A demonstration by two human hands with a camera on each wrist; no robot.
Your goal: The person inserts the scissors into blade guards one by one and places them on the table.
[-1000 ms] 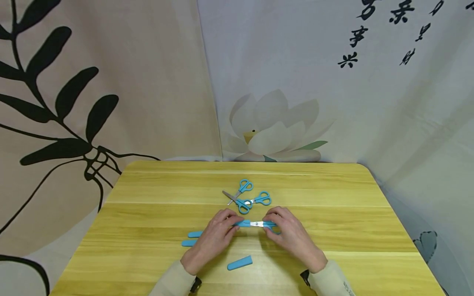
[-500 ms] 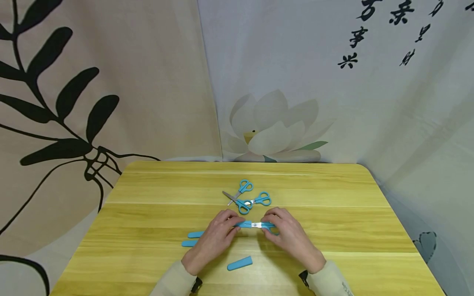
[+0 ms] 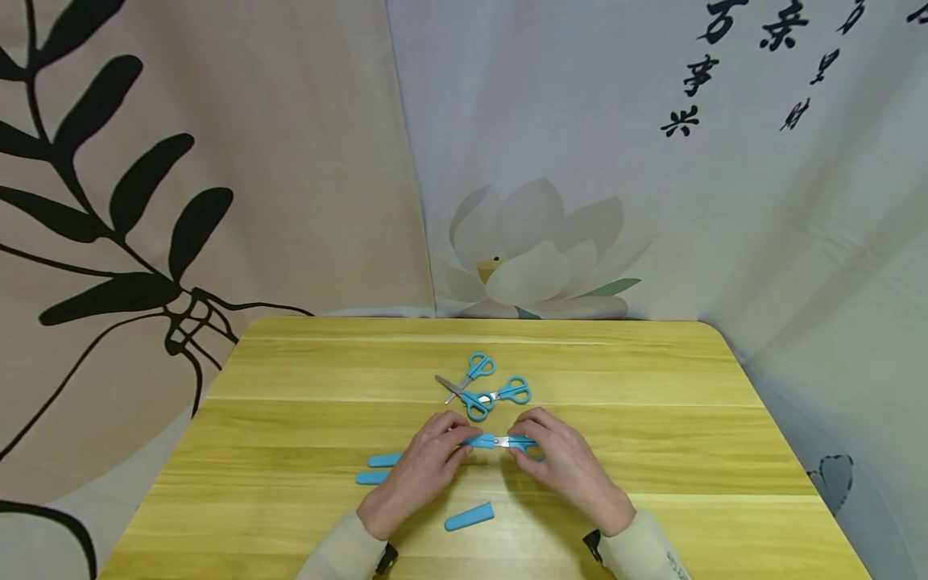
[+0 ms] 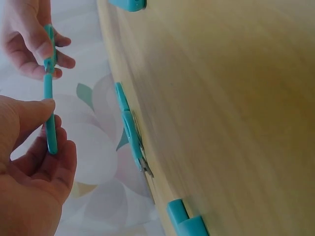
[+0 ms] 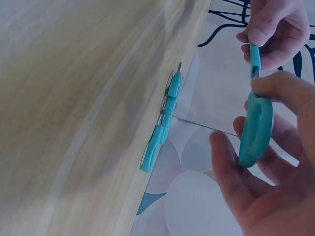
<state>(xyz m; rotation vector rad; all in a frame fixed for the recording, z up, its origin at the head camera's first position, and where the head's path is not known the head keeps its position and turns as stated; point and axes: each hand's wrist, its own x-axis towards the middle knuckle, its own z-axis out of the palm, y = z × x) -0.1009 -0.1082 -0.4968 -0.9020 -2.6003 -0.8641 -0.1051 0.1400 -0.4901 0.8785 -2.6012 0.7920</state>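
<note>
My left hand (image 3: pixel 429 459) pinches a blue blade cover (image 4: pixel 49 115) between thumb and fingers. In my right hand (image 3: pixel 565 463) are the blue handles of a pair of scissors (image 5: pixel 257 130), gripped by thumb and fingers. The blades point left into the cover, and only a short stretch of bare metal (image 3: pixel 502 441) shows between cover and handles. Both hands hold these above the wooden table. Just beyond them lie three more pairs of blue-handled scissors (image 3: pixel 476 404), uncovered and overlapping in a loose pile.
One loose blue cover (image 3: pixel 469 516) lies on the table (image 3: pixel 290 451) between the forearms. Two more covers (image 3: pixel 373 478) lie side by side at the left, partly hidden by my left hand. A printed curtain (image 3: pixel 536 161) hangs behind the table's far edge.
My right hand has shifted slightly left with the scissors, and the bare metal between cover and handles has grown shorter. My left hand stays almost in place.
</note>
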